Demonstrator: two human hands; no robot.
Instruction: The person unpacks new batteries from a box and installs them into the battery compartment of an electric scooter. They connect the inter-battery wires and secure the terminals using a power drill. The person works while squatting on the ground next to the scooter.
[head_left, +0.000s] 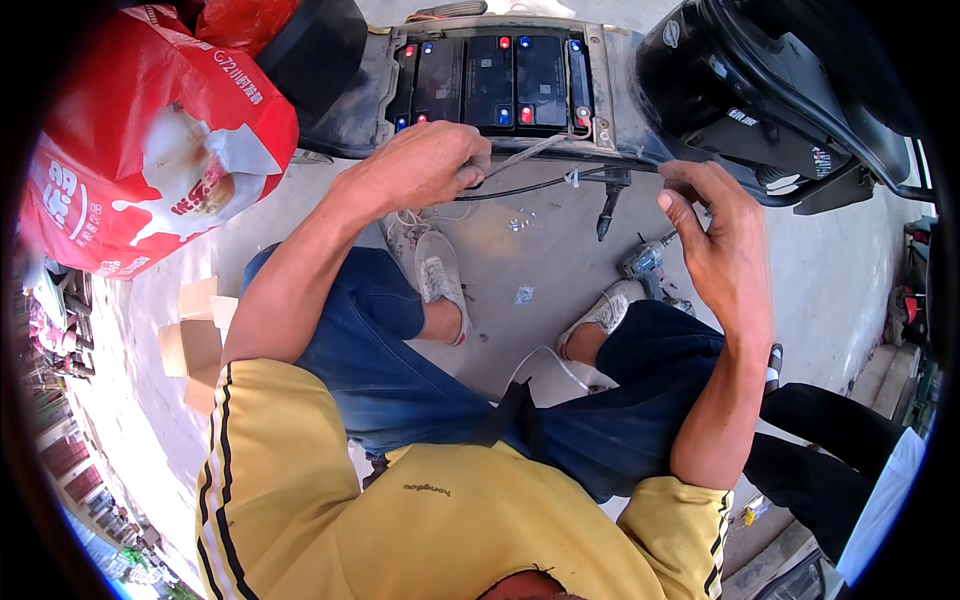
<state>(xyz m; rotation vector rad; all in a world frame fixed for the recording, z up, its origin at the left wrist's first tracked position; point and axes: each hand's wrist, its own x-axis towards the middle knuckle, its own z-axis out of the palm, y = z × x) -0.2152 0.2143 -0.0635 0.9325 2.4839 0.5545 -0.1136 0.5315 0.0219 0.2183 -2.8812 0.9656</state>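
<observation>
Black batteries (489,82) with red and blue terminal caps stand side by side in an open bay of a scooter's floorboard (622,90). At the bay's near left corner, my left hand (430,165) is closed, its fingers curled. A grey cable (535,150) runs from the bay's near right corner to those fingertips, which appear to pinch its end; the grip itself is partly hidden. Off to the right, beside the scooter's near edge, my right hand (718,215) hangs in the air, fingers bent, thumb apart, nothing in it.
A red printed bag (200,130) stands at the left, with an opened cardboard box (192,340) below it. A power drill (645,262) lies on the ground by my right shoe (610,305). Small loose parts (522,222) lie between my feet. Another person's dark-clad leg (815,480) is at right.
</observation>
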